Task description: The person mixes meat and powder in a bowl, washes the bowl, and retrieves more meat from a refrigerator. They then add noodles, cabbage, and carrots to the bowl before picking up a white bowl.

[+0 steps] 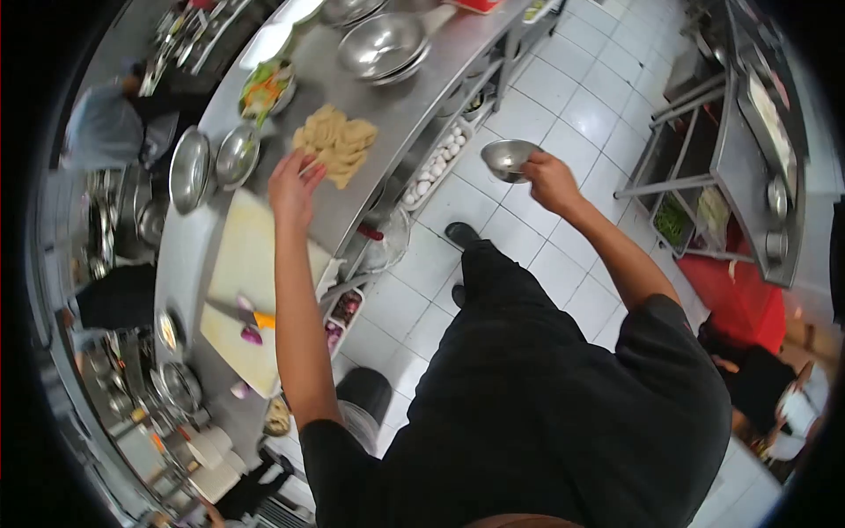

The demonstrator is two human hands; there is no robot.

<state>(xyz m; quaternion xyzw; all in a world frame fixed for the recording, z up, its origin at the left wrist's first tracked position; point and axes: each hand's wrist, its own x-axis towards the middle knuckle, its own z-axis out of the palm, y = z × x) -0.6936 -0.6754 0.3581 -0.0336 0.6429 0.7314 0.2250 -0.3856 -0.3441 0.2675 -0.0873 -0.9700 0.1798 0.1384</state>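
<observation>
On the steel counter (387,132) lies a heap of pale tan pieces (339,141), flat and overlapping. My left hand (295,180) is at the near edge of this heap, its fingers bent together; what they hold, if anything, is too small to name. Over the tiled floor, away from the counter, my right hand (550,180) grips the rim of a small metal bowl (508,158). Beside my left forearm is a pale cutting board (238,255) with a knife (262,320) and a cut purple onion (252,335).
Metal bowls (383,44) and a bowl of cut vegetables (267,88) stand on the counter. Below its edge is a tray of eggs (437,167). A dark bin (365,392) stands near my legs. Another person (110,128) is across the counter, and a steel table (748,176) is at right.
</observation>
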